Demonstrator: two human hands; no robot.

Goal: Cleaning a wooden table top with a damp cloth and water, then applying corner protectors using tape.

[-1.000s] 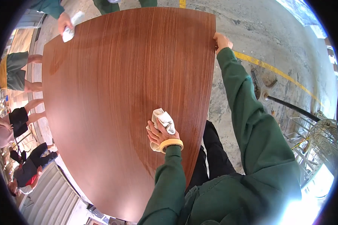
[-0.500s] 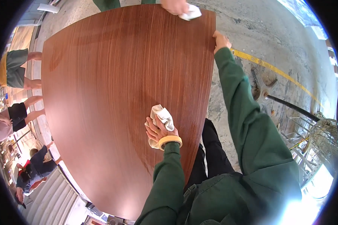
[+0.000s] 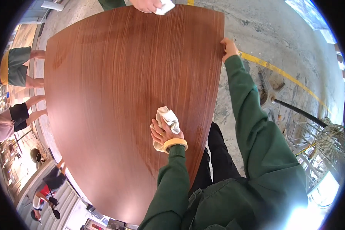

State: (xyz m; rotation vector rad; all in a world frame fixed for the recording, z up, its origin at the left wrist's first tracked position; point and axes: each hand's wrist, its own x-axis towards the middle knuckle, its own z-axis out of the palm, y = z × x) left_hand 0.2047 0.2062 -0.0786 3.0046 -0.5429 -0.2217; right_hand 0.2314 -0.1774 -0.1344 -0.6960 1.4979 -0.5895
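Observation:
A large reddish-brown wood-grain panel (image 3: 115, 96) fills the middle of the view. My left hand (image 3: 165, 132) presses a bunched cream cloth (image 3: 168, 118) onto its surface, near the panel's right side. Around that wrist sits a pale yellow ring (image 3: 175, 144) that looks like a roll of tape. My right hand (image 3: 230, 49) grips the panel's far right edge; its fingertips are partly hidden. At the far edge, another person's hand (image 3: 145, 4) holds a white cloth (image 3: 165, 7) against the panel.
On the right, a metal fan (image 3: 331, 142) with a dark pole (image 3: 299, 111) stands on the concrete floor. A yellow line (image 3: 276, 68) crosses that floor. Several people are beyond the panel's left side, one bending at the lower left (image 3: 48, 191). Corrugated metal sheeting (image 3: 67, 199) lies near.
The other person's hand and white cloth have moved left along the far edge. The view has shifted slightly. My hands keep their places on the cloth and edge. The person at lower left has moved.

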